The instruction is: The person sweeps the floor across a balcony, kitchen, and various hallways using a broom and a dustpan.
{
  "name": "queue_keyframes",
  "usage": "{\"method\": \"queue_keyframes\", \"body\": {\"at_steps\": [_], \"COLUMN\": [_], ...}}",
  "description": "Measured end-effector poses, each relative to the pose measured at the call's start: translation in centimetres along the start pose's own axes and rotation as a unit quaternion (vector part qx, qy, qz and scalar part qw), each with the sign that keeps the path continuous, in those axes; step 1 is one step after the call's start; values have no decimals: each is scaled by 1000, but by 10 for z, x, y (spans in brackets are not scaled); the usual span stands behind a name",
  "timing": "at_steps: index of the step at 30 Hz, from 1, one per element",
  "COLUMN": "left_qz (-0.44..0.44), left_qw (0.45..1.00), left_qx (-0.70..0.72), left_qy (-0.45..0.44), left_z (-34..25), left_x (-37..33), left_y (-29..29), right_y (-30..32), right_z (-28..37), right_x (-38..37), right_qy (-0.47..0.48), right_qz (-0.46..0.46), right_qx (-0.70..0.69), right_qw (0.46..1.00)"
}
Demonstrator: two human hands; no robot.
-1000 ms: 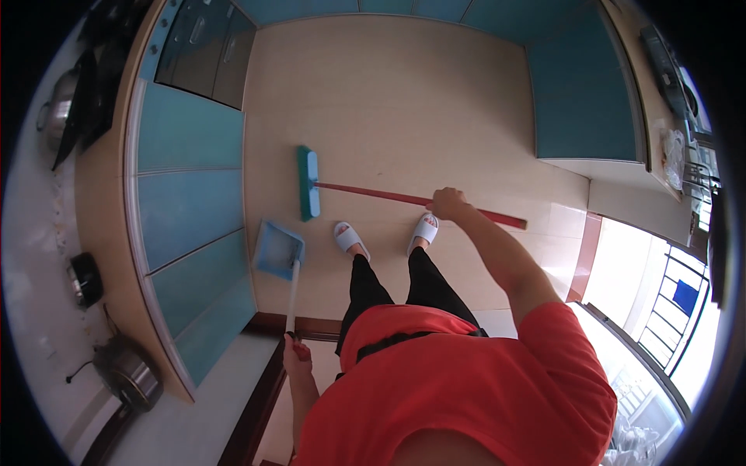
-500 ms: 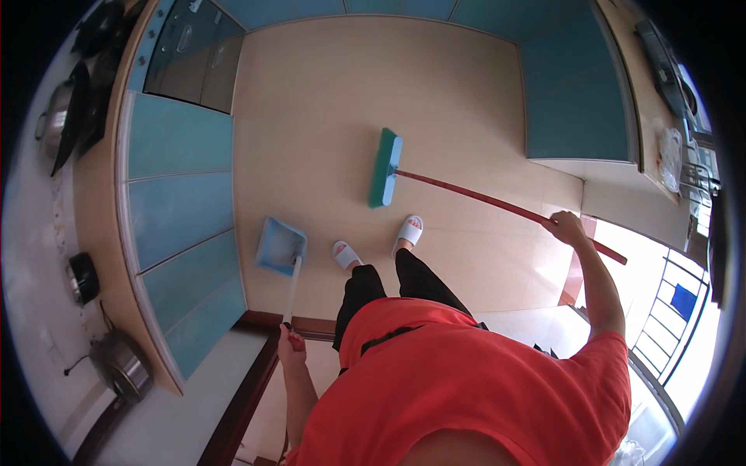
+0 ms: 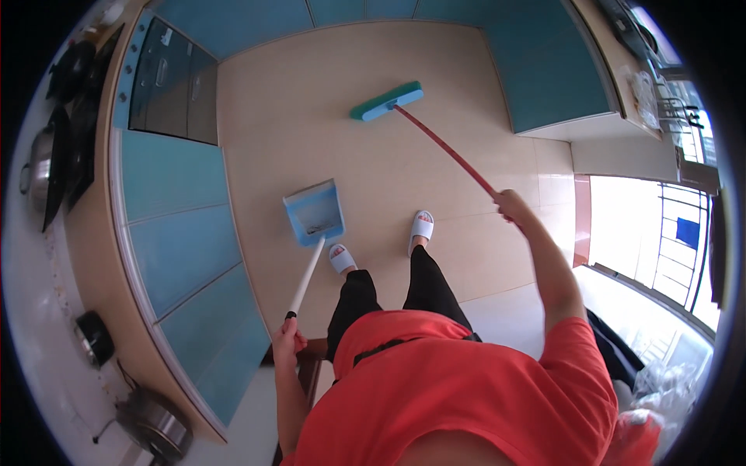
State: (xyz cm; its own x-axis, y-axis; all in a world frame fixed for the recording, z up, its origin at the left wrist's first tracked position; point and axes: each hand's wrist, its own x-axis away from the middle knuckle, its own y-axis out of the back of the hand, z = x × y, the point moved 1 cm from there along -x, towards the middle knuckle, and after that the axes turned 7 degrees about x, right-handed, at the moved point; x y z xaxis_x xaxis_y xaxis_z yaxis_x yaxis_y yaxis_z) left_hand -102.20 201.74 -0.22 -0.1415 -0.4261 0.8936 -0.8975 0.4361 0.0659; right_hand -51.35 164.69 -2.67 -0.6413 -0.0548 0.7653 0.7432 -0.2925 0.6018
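The blue-headed, green-bristled broom [image 3: 404, 96] rests on the beige floor [image 3: 264, 116] at upper centre; its red stick handle [image 3: 458, 160] slants down to the right, where the right hand [image 3: 513, 206] is wrapped firmly around it. The broom has swung farther from the feet and turned nearly crosswise. The pale-blue, open-fronted plastic dustpan [image 3: 334, 232] sits left of centre, dark specks inside. It has shifted out from the teal cabinet fronts [image 3: 175, 182], and its mouth now points up the frame, opening onto the middle of the floor, though well apart from the broom. The left hand [image 3: 288, 340] is closed around its white tubular handle [image 3: 307, 279]. Counted: one broom, one dustpan, two white open-toed slippers [image 3: 421, 227] near centre and, at lower left, two pots, a small black pot [image 3: 96, 338] and a larger steel pot [image 3: 153, 423].
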Motion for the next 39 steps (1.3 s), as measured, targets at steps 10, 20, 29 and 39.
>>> {"method": "queue_keyframes", "body": {"at_steps": [10, 20, 29, 39], "left_qz": [99, 172, 184, 166], "left_qw": [963, 871, 830, 726], "left_qx": [-250, -456, -511, -655], "left_qy": [-3, -67, -125, -130], "left_z": [-90, -114, -117, -129], "left_x": [-35, -53, -53, -41], "left_y": [26, -24, -160, -287], "right_y": [-173, -183, -163, -142], "right_z": [-35, -108, -57, -67], "right_x": [112, 235, 145, 85], "right_qy": [-104, -175, -113, -161], "right_qz": [-8, -2, -67, -8], "right_qx": [107, -197, -305, 13], "right_qw": [989, 965, 943, 987]}}
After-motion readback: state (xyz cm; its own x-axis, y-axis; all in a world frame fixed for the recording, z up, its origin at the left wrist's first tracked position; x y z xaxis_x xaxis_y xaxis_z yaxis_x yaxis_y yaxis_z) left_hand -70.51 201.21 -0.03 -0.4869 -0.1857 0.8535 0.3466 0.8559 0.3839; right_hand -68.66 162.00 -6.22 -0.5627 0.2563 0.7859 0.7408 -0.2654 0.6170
